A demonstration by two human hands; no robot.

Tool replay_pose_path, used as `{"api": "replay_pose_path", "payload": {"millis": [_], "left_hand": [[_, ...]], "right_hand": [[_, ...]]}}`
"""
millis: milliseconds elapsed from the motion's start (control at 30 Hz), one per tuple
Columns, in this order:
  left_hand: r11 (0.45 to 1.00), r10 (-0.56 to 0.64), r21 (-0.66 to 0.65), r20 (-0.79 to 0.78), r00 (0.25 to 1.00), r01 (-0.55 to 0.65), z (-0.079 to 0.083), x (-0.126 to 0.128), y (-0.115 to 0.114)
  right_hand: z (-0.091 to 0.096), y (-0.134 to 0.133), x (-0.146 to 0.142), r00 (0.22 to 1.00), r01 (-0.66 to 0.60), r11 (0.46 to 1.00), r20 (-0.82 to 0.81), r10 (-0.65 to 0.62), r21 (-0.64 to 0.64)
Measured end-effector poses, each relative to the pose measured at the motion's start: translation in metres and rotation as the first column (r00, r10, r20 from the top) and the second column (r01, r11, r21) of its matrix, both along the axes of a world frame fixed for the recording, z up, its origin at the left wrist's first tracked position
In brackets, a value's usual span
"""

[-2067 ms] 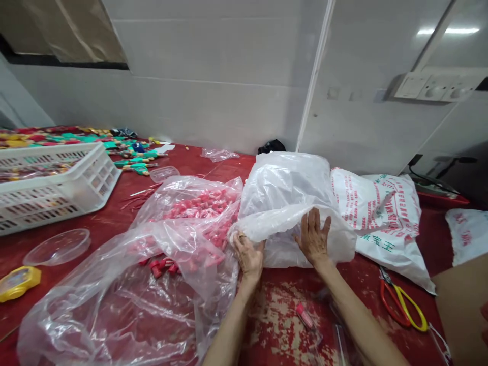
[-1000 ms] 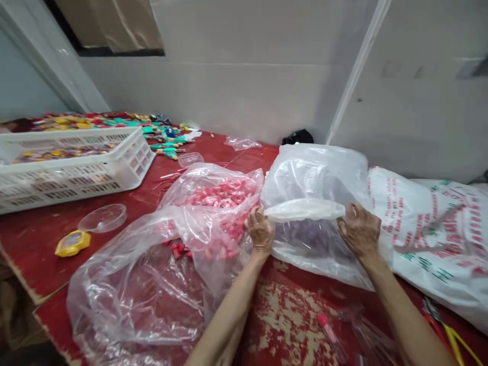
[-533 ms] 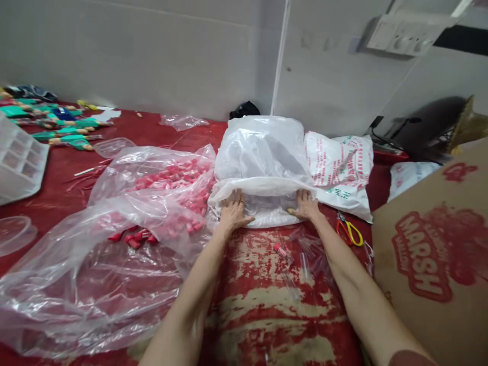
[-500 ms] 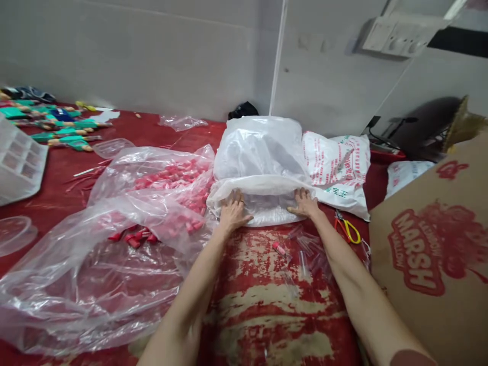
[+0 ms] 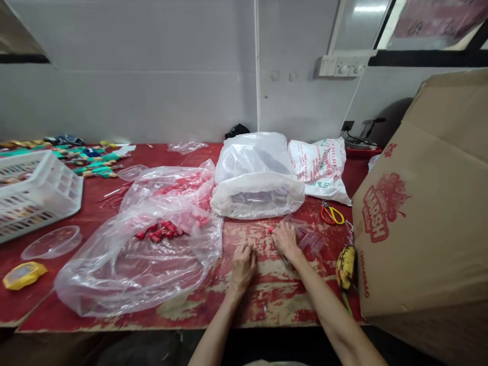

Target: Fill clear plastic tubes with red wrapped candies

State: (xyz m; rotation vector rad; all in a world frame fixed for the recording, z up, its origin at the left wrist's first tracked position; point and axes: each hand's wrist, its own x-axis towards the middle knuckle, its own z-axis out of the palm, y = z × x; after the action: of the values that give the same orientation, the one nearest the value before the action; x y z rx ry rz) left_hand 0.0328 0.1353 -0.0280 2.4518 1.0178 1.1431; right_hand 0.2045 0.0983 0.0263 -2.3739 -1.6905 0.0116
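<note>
Off the milky-white plastic bag now! The right hand curls over the red-capped clear tube beside loose clear plastic tubes; the left hand half-curls nearby, both grips hidden.

The right hand partly hides a small red piece; the view's left edge crops the white basket, its right edge the cardboard box.

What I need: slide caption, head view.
Right hand at red cap, clear plastic alongside; left hand over worn tabletop.
</note>
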Motion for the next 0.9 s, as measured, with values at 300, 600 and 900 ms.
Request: {"api": "replay_pose_path", "payload": {"millis": [300, 600, 900], "left_hand": [[0.997, 0.004, -0.08, 0.185, 0.983, 0.011, 0.013, -0.015, -0.008], [0.931, -0.268, -0.219, 0.128, 0.955, 0.291, 0.006, -0.011, -0.023], [0.501, -0.378, -0.661, 0.413, 0.828, 0.558, 0.019, -0.011, -0.05]], "right_hand": [[0.008, -0.095, -0.035, 0.974, -0.159, 0.966, -0.129, 0.188, 0.205], [-0.052, -0.134, -0.058, 0.985, -0.051, 0.971, -0.148, 0.087, 0.235], [-0.043, -0.136, -0.06, 0.925, -0.063, 0.939, -0.334, 0.183, 0.338]]}}
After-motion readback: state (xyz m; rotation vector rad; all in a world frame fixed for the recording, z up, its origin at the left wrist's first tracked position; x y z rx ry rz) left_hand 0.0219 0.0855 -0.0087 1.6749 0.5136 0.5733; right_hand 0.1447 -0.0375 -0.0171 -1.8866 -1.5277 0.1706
